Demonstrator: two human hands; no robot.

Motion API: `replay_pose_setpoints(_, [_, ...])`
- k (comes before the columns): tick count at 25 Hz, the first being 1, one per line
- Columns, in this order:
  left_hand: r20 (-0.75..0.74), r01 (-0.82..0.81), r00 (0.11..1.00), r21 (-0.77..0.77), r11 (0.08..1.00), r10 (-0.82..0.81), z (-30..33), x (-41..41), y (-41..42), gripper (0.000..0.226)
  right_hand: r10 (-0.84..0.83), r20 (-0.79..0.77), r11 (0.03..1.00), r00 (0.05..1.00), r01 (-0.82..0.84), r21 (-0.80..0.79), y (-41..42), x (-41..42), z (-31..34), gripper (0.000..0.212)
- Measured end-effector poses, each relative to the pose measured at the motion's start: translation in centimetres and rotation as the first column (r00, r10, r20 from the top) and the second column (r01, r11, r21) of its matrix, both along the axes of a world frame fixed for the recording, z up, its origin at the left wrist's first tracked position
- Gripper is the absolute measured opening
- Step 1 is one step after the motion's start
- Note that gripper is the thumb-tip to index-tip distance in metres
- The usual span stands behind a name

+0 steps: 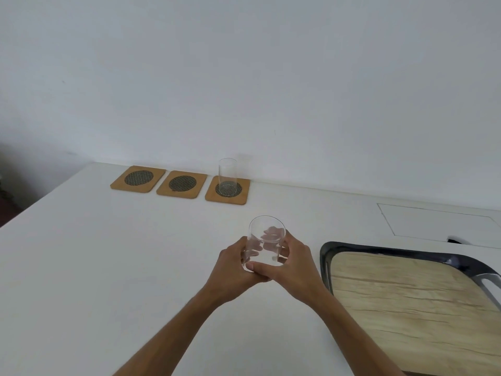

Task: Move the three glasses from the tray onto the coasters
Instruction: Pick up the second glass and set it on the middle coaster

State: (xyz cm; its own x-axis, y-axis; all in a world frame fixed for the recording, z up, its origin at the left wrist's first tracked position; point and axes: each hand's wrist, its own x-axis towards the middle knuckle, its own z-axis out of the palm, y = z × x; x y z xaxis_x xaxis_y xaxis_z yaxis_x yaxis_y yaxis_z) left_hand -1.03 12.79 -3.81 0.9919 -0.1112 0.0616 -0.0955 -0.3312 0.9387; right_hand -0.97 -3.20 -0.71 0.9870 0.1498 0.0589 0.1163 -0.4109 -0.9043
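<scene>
A clear glass [264,240] is held above the white table, in the middle of the view. My left hand [233,270] wraps its left side and my right hand [294,264] wraps its right side, thumbs meeting at its base. Three cork coasters with dark mesh circles lie in a row at the back by the wall: the left coaster [138,179], the middle coaster [182,184] and the right coaster [227,190]. A second tall clear glass [227,172] stands upright on the right coaster. The tray [406,289], wood-grained with a dark rim, lies at the right with no glass visible on it.
The white table [108,267] runs to a white wall at the back. A rectangular panel outline [439,223] marks the table top beyond the tray. The table's left edge drops off to a dark floor [10,191].
</scene>
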Motion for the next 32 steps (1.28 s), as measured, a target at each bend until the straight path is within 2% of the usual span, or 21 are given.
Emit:
replay_pose_setpoints(8, [-0.068, 0.01, 0.998, 0.095, 0.995, -0.004, -3.1, 4.6, 8.0, 0.059, 0.014, -0.009, 1.0, 1.0, -0.014, -0.018, 7.0, 5.8, -0.8, 0.074])
replay_pose_setpoints(11, [-0.079, -0.044, 0.995, 0.192, 0.98, 0.06, -4.8, 5.9, 11.6, 0.069, 0.022, 0.006, 0.999, 1.0, -0.021, -0.047, 9.5, 8.4, -1.3, 0.082])
replay_pose_setpoints(13, [-0.06, -0.096, 0.991, 0.28, 0.955, 0.118, -6.1, 6.8, 14.1, 0.066, 0.018, 0.001, 0.999, 1.0, -0.018, -0.047, 10.9, 10.2, -1.6, 0.085])
replay_pose_setpoints(16, [-0.01, -0.11, 0.992, 0.466, 0.878, 0.13, -8.0, 7.6, 17.7, 0.079, 0.028, -0.021, 0.999, 0.999, -0.029, -0.025, 12.8, 12.6, -1.7, 0.086])
replay_pose_setpoints(19, [0.095, -0.109, 0.994, 0.696, 0.71, 0.059, -9.9, 8.9, 20.9, 0.092, 0.037, -0.018, 0.999, 0.999, -0.037, -0.015, 14.6, 14.8, -2.1, 0.081])
replay_pose_setpoints(21, [0.104, -0.109, 0.994, 0.772, 0.627, 0.045, -10.8, 9.9, 22.7, 0.093, 0.037, -0.024, 0.999, 0.999, -0.037, -0.012, 15.8, 16.4, -2.8, 0.081])
replay_pose_setpoints(24, [0.1, -0.139, 0.99, 0.79, 0.597, 0.099, -11.3, 11.4, 24.5, 0.091, 0.046, -0.033, 0.999, 0.998, -0.046, 0.007, 17.5, 18.7, -4.1, 0.085])
replay_pose_setpoints(28, [0.07, -0.163, 0.981, 0.792, 0.589, 0.178, -12.5, 13.8, 26.7, 0.089, 0.05, -0.077, 0.998, 0.996, -0.048, 0.034, 21.4, 23.0, -6.3, 0.075])
replay_pose_setpoints(32, [0.089, -0.166, 0.983, 0.802, 0.574, 0.159, -12.7, 13.3, 26.4, 0.086, 0.05, -0.083, 0.998, 0.995, -0.047, 0.035, 23.5, 25.6, -7.1, 0.073])
